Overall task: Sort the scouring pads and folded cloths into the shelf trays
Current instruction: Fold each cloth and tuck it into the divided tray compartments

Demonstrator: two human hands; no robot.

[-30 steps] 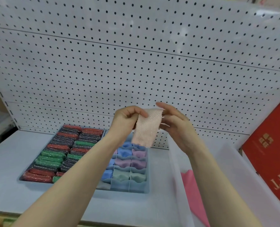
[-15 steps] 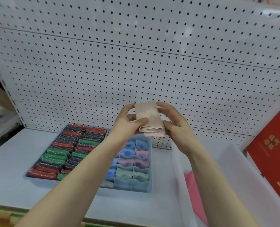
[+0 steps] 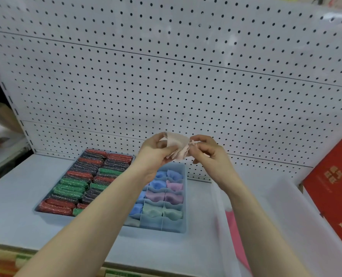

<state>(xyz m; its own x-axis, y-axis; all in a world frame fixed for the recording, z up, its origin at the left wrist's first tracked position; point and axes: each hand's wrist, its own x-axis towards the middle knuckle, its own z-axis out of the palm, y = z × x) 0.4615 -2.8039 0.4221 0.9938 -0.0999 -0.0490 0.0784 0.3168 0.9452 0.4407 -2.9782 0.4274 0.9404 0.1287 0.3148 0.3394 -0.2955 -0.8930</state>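
Nearest you: shelf (image 3: 16, 222) edge, translucent bin (image 3: 298, 226) at rt w/ pink cloth (image 3: 233, 232) inside. Further in, divided tray (image 3: 183, 198) held folded cloths (image 3: 158, 184), blue, purple, green; tray just left of it packed w/ scouring pads (image 3: 74, 190), red, green, dark. Above trays, your left hand (image 3: 156, 154) & right hand (image 3: 208, 152) both pinched peach cloth (image 3: 177, 146), bunched between them, held in air. Behind: white pegboard (image 3: 166, 76). Red box (image 3: 334, 198) far rt.
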